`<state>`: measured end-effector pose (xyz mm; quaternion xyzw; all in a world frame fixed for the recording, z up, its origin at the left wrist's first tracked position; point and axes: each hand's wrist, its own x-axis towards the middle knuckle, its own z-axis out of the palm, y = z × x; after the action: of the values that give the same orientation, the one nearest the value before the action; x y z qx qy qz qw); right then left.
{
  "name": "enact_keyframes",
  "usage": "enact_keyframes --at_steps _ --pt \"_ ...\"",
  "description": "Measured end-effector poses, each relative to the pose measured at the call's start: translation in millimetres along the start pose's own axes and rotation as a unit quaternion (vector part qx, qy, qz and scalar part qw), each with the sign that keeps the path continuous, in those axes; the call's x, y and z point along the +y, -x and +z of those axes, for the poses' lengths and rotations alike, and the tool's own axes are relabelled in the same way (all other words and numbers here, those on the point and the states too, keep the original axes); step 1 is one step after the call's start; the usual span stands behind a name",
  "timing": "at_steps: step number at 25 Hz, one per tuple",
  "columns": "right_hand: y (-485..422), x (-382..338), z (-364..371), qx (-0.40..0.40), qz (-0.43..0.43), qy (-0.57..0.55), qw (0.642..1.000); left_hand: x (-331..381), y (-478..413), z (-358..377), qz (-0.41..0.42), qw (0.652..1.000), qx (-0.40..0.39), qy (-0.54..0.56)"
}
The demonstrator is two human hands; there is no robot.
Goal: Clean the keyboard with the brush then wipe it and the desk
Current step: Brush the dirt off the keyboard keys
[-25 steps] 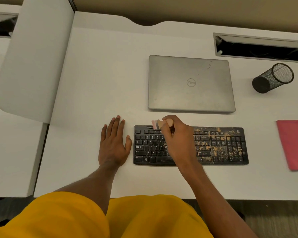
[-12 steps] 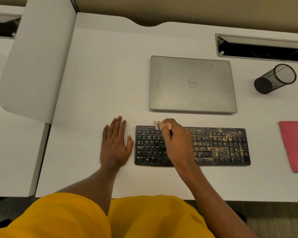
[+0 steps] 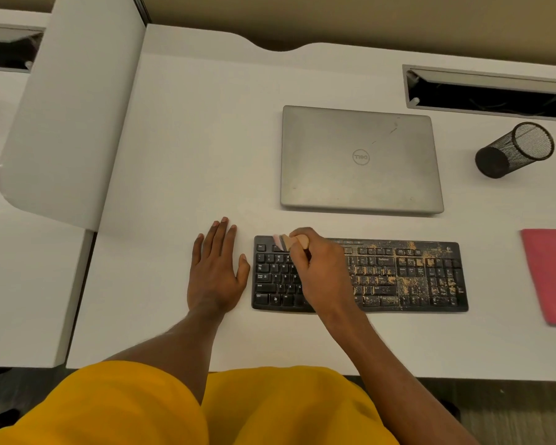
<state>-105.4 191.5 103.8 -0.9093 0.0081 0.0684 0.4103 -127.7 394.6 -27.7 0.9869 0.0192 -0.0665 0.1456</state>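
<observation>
Keyboard (image 3: 398, 277): black plastic, flat, full-width with number pad, lying near the front of the white matte desk (image 3: 190, 155). Tan gritty powder coats its middle and right keys; the left keys show clean black.

Brush (image 3: 286, 242): short, pale wooden handle, pinkish bristles. The right hand (image 3: 321, 271) grips it, fingers curled round the handle. The bristle end sticks out left of the fingers, at the keyboard's far-left key rows; whether the bristles touch cannot be told.

Left hand (image 3: 217, 274): flat on the desk, palm down, fingers straight and close together, just left of the keyboard, thumb beside its left edge.

Beyond the keyboard: closed grey metal laptop (image 3: 360, 159), lid scuffed. Far right: black wire-mesh pen cup (image 3: 514, 150), cylindrical. Right edge: pink cloth (image 3: 552, 274), folded flat, well apart from the keyboard.
</observation>
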Motion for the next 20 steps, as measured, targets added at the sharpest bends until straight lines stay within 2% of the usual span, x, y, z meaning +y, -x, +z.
enact_keyframes --at_steps 3,7,13,17,20 --pt "2.6 1.3 -6.6 -0.007 0.012 0.004 1.000 0.0 0.3 -0.1 0.000 1.000 0.003 0.002" --pt "-0.3 4.8 -19.2 0.073 0.030 -0.037 0.996 0.0 0.4 -0.1 0.003 1.000 0.002 0.005" --pt "2.7 12.3 -25.4 0.012 0.054 0.007 0.998 0.2 0.7 -0.7 0.001 1.000 0.004 0.004" --pt "2.9 7.6 -30.7 0.068 0.051 -0.026 0.996 0.2 0.1 0.0 0.001 1.000 0.003 0.005" --pt "0.2 5.5 -25.4 0.065 0.049 -0.020 0.996 0.1 0.2 -0.1 -0.003 1.000 0.001 0.005"
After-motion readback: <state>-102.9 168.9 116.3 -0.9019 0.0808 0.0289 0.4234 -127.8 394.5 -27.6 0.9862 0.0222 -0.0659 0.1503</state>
